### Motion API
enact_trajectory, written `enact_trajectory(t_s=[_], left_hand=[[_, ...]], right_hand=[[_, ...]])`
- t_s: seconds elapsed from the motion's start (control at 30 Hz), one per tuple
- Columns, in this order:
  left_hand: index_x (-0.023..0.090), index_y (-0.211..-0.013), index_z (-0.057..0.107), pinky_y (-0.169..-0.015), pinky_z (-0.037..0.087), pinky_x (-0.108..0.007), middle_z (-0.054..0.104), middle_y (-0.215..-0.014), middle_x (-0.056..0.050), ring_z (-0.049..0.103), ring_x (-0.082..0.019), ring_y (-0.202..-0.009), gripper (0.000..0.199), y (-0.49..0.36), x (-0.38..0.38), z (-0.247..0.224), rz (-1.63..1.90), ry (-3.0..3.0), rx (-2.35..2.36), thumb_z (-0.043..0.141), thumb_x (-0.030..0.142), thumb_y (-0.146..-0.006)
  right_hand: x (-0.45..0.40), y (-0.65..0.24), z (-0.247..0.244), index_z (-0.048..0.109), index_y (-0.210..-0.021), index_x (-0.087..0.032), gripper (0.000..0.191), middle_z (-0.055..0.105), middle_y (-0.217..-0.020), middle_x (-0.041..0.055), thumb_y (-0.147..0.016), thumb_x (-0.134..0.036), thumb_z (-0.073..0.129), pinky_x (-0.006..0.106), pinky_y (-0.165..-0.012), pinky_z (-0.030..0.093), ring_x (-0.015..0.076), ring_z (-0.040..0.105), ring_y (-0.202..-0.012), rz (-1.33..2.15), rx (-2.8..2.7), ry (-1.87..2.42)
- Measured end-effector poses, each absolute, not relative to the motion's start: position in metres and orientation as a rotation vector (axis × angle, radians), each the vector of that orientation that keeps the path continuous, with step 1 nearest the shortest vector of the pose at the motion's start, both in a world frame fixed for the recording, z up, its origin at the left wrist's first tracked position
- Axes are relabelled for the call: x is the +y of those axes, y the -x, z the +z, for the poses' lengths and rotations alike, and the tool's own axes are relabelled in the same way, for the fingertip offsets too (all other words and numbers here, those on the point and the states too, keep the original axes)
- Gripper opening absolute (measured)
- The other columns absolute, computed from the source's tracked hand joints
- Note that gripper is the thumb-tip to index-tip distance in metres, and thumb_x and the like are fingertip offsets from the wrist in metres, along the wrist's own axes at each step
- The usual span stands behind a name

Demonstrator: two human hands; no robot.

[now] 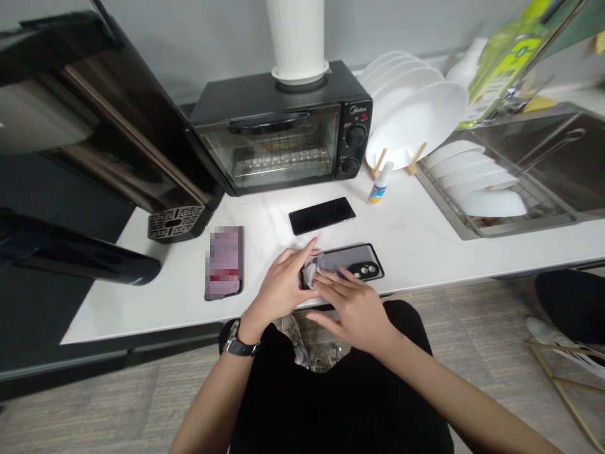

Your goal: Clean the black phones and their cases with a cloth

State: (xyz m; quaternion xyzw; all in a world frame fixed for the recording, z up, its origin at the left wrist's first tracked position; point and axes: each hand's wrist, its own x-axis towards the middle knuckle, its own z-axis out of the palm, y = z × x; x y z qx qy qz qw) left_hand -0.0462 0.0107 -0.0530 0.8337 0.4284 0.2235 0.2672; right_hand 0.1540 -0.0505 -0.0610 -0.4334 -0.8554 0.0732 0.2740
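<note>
A clear phone case with a black rim and camera cut-outs lies near the counter's front edge. Around its left end my left hand holds it, thumb and fingers apart on either side. With outstretched fingers my right hand presses a crumpled light grey cloth against the case's left part; its thumb sticks out to the side. Behind the case lies a black phone, screen up. A small spray bottle stands upright further right. Off to the left is a purple phone-shaped item, partly pixelated.
A black toaster oven stands behind, with a white pot on top. White plates lean in a rack beside it. The sink is at right, a dark drinks machine at left. A person's shoe shows at lower right.
</note>
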Motion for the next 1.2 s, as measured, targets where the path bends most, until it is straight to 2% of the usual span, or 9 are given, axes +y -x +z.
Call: enact_trajectory(t_s=[0.13,0.23,0.4,0.53,0.7,0.87,0.97,1.07,1.2], left_hand=[[0.034,-0.169,0.016,-0.110,0.046,-0.047,0.063,-0.149,-0.007,0.055,-0.031,-0.127,0.118,0.044,0.011,-0.051,0.590,-2.256,1.178,0.091,0.043,-0.078],[0.035,-0.169,0.016,-0.112,0.044,-0.048,0.063,-0.151,-0.005,0.054,-0.032,-0.128,0.119,0.041,0.012,-0.051,0.597,-2.265,1.154,0.092,0.041,-0.077],[0.030,-0.169,0.018,-0.110,0.046,-0.047,0.065,-0.146,-0.008,0.056,-0.031,-0.125,0.106,0.040,0.014,-0.056,0.596,-2.288,1.140,0.084,0.033,-0.085],[0.028,-0.168,0.021,-0.103,0.051,-0.042,0.067,-0.136,-0.008,0.059,-0.028,-0.117,0.096,0.045,0.013,-0.057,0.587,-2.284,1.208,0.072,0.018,-0.088],[0.032,-0.169,0.016,-0.111,0.046,-0.045,0.061,-0.149,-0.008,0.054,-0.031,-0.128,0.111,0.048,0.009,-0.052,0.595,-2.296,1.169,0.086,0.043,-0.083],[0.035,-0.169,0.015,-0.113,0.042,-0.047,0.062,-0.150,-0.006,0.055,-0.030,-0.129,0.115,0.044,0.011,-0.050,0.618,-2.287,1.156,0.089,0.043,-0.080],[0.035,-0.168,0.016,-0.114,0.042,-0.048,0.061,-0.151,-0.006,0.054,-0.031,-0.130,0.114,0.041,0.013,-0.051,0.621,-2.297,1.138,0.089,0.042,-0.081],[0.034,-0.168,0.018,-0.112,0.045,-0.048,0.063,-0.149,-0.007,0.055,-0.031,-0.129,0.109,0.040,0.014,-0.053,0.620,-2.292,1.143,0.086,0.035,-0.083],[0.031,-0.168,0.021,-0.106,0.050,-0.043,0.065,-0.141,-0.007,0.057,-0.028,-0.123,0.098,0.043,0.013,-0.058,0.632,-2.282,1.183,0.070,0.010,-0.086]], right_hand=[[-0.053,-0.221,-0.057,0.070,-0.129,-0.016,0.041,0.075,-0.132,0.0131,-0.106,-0.045,0.054,0.053,-0.118,0.048,0.0306,0.065,-0.133,-0.010,-2.309,1.376],[-0.047,-0.236,-0.057,0.069,-0.130,-0.013,0.045,0.074,-0.133,0.0154,-0.105,-0.047,0.055,0.062,-0.121,0.040,0.0385,0.053,-0.145,-0.162,-2.259,1.509],[-0.038,-0.162,-0.067,0.068,-0.126,-0.005,0.065,0.073,-0.129,0.0229,-0.100,-0.063,0.055,0.061,-0.124,0.036,0.0398,0.051,-0.146,-0.027,-2.214,1.389],[-0.042,-0.117,-0.069,0.068,-0.126,-0.007,0.065,0.075,-0.127,0.0197,-0.098,-0.065,0.057,0.059,-0.128,0.032,0.0353,0.050,-0.148,0.200,-2.217,1.204],[-0.055,-0.172,-0.061,0.068,-0.131,-0.020,0.046,0.075,-0.132,0.0091,-0.103,-0.054,0.057,0.067,-0.129,0.023,0.0333,0.046,-0.151,0.212,-2.331,1.204],[-0.054,-0.243,-0.058,0.066,-0.138,-0.022,0.040,0.074,-0.135,0.0070,-0.105,-0.043,0.055,0.072,-0.126,0.022,0.0367,0.036,-0.156,-0.078,-2.272,1.471],[-0.047,-0.235,-0.064,0.064,-0.140,-0.019,0.048,0.072,-0.137,0.0110,-0.103,-0.048,0.058,0.074,-0.125,0.024,0.0399,0.034,-0.156,-0.138,-2.206,1.520],[-0.040,-0.186,-0.069,0.067,-0.134,-0.015,0.054,0.074,-0.133,0.0153,-0.101,-0.057,0.057,0.070,-0.126,0.024,0.0393,0.039,-0.155,-0.042,-2.184,1.437],[-0.037,-0.125,-0.067,0.069,-0.127,-0.010,0.060,0.075,-0.129,0.0195,-0.100,-0.061,0.055,0.063,-0.129,0.025,0.0352,0.042,-0.153,0.144,-2.262,1.239]])
